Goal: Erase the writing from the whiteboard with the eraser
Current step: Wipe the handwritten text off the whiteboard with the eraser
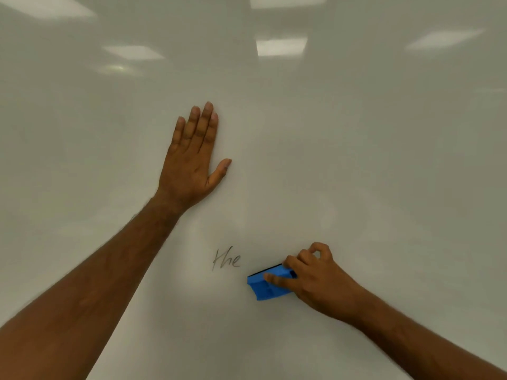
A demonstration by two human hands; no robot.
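A glossy white whiteboard point(356, 160) fills the whole view, seen from the head of the person standing close in front of it. Soft rectangular reflections of ceiling light panels point(281, 47) show across its upper part.

The person's left hand point(192, 160) lies flat against the board, a little left of centre. Its four fingers are straight and held together, pointing upward, and the thumb sticks out to the right. It holds nothing. The bare left forearm runs down from the wrist to the lower left corner of the view.

The person's right hand point(315, 278) is lower and to the right. It grips a blue plastic block eraser point(264, 287) with a dark felt strip along its upper edge. The thumb lies across the blue face of the eraser and the curled fingers wrap over the top edge. The eraser is tilted, its left end lower than its right end, and its dark felt side faces the board; whether it actually touches the surface is hard to tell. The bare right forearm runs off to the lower right corner.

One piece of thin dark handwriting, the word "the" point(227, 259), remains on the board. It sits below the left hand, just beside the eraser's left end and slightly above it, with a small gap of bare board between them.
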